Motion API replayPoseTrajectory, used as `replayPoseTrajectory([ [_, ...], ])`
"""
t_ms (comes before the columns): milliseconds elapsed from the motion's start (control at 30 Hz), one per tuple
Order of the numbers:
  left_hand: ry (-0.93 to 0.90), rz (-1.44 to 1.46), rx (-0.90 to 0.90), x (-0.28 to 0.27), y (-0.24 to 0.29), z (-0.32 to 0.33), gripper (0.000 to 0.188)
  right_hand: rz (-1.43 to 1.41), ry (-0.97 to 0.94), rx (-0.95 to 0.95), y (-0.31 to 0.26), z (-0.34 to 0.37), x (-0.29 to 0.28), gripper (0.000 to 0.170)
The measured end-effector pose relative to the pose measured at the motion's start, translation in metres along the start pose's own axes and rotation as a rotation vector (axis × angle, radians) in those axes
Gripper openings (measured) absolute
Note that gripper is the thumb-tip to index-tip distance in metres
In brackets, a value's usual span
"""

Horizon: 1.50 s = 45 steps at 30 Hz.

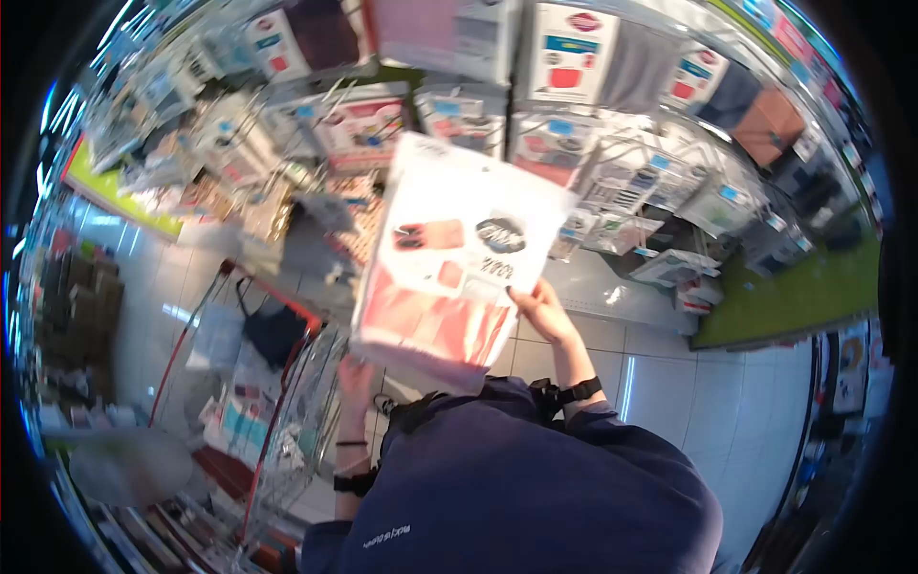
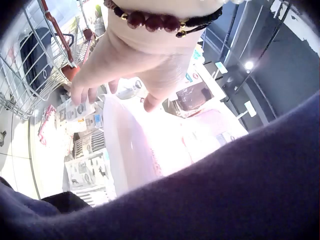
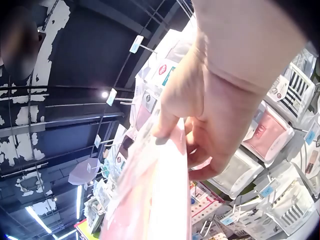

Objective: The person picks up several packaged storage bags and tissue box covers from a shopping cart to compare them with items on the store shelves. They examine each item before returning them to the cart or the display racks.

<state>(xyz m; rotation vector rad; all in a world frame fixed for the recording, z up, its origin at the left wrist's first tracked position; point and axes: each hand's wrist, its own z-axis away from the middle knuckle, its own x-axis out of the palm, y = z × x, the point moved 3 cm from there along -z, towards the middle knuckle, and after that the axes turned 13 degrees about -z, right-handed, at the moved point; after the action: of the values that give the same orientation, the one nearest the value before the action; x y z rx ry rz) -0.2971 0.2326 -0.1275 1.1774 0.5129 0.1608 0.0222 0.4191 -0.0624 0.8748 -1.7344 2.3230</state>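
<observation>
A flat clear package [image 1: 449,258] with a white printed card and folded pink fabric is held up in front of the body. My right hand [image 1: 545,314] pinches its right edge, thumb on the printed face. In the right wrist view, the fingers of the right hand [image 3: 200,125] curl behind the package [image 3: 170,190], seen nearly edge-on. My left hand [image 1: 356,378] is by the lower left corner. The left wrist view shows that left hand [image 2: 135,70] with fingers spread and loosely bent, near the pale, overexposed package [image 2: 130,145].
Hanging packets [image 1: 574,57] line the store rack ahead. To the left stands a wire shopping cart [image 1: 282,392] with red trim, holding a dark bag [image 1: 273,325] and packets. A green shelf base [image 1: 794,297] is at the right, above the tiled floor [image 1: 660,421].
</observation>
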Motion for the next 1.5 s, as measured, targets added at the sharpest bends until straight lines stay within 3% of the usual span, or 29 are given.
replayPoseTrajectory([
  [33, 0.065, 0.018, 0.147, -0.01, -0.02, -0.012, 0.043, 0.059, -0.027, 0.004, -0.005, 0.003, 0.006, 0.029],
  [100, 0.163, -0.11, 0.236, -0.031, -0.019, -0.024, 0.048, -0.031, -0.146, 0.018, -0.003, 0.005, 0.009, 0.03],
  [167, 0.176, -0.028, 0.18, -0.025, 0.055, 0.013, 0.044, -0.117, -0.277, 0.046, -0.012, 0.01, 0.024, 0.032],
  [233, 0.138, 0.108, 0.102, -0.03, 0.049, 0.017, 0.039, -0.148, -0.406, 0.069, -0.016, 0.012, 0.035, 0.032],
  [367, 0.003, 0.128, -0.016, -0.032, 0.044, 0.026, 0.037, -0.084, -0.384, 0.064, -0.013, 0.015, 0.035, 0.028],
  [600, 0.022, 0.186, -0.015, -0.015, 0.049, 0.033, 0.043, 0.018, -0.368, 0.079, -0.017, 0.023, 0.033, 0.02],
  [667, 0.063, 0.092, -0.15, -0.013, 0.052, 0.031, 0.049, 0.017, -0.347, 0.07, -0.016, 0.023, 0.033, 0.02],
  [1300, 0.031, 0.121, -0.102, -0.008, 0.058, 0.04, 0.048, -0.008, -0.308, 0.105, -0.01, 0.022, 0.038, 0.036],
  [1500, 0.052, 0.108, -0.103, -0.009, 0.05, 0.035, 0.056, 0.0, -0.298, 0.161, -0.009, 0.021, 0.037, 0.04],
])
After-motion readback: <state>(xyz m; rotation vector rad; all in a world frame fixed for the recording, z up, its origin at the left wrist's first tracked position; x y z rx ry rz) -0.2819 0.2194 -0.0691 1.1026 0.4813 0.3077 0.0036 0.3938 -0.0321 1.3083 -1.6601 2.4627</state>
